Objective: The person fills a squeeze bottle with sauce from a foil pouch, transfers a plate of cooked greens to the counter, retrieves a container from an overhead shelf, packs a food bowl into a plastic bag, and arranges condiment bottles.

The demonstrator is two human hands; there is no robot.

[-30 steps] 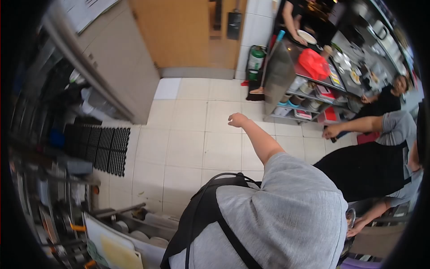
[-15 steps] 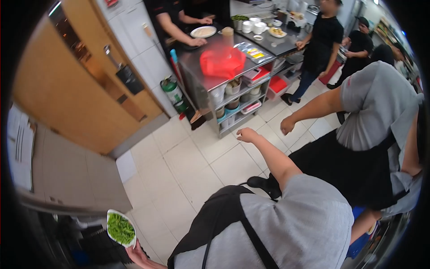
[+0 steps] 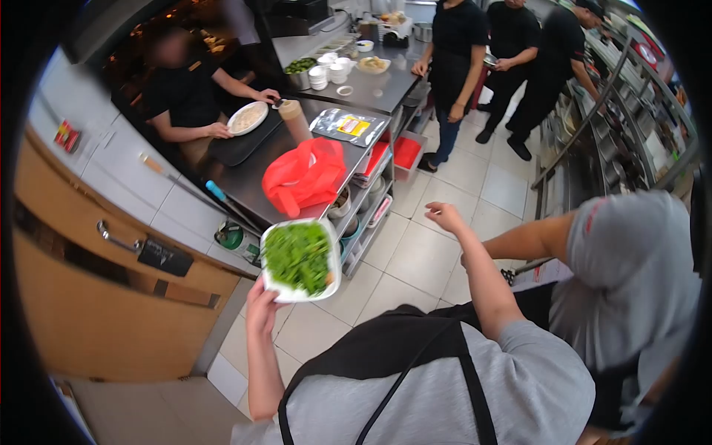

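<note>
— Since half a second ago, the white dish [image 3: 335,256] with leafy greens [image 3: 295,256] is moved from the low edge, near 7 o'clock, to a place close to the centre of the view, at 8 o'clock.

— Which hand carries it?

— It is the left hand [image 3: 262,302]. Its fingers pinch the dish at the corner toward 7 o'clock. Part of them goes behind the rim, so I cannot tell how they stand there.

— And the right hand [image 3: 445,216]?

— It hangs free at 3 o'clock, above the floor tiles [image 3: 415,252]. Its fingers are loosely bent and a little spread.

— What lies near the dish?

— Just beyond it, at 11 o'clock, a red plastic bag [image 3: 305,176] rests on the steel counter [image 3: 243,179]. Behind the bag stands a squeeze bottle [image 3: 295,122], and toward 12 o'clock lies a silver pouch [image 3: 348,124] with yellow label.

— Who is around?

— Farther at 10 o'clock, a co-worker in black [image 3: 178,93] holds an oval plate [image 3: 248,119]. Another co-worker, in grey [image 3: 634,274], bends at 4 o'clock.
</note>
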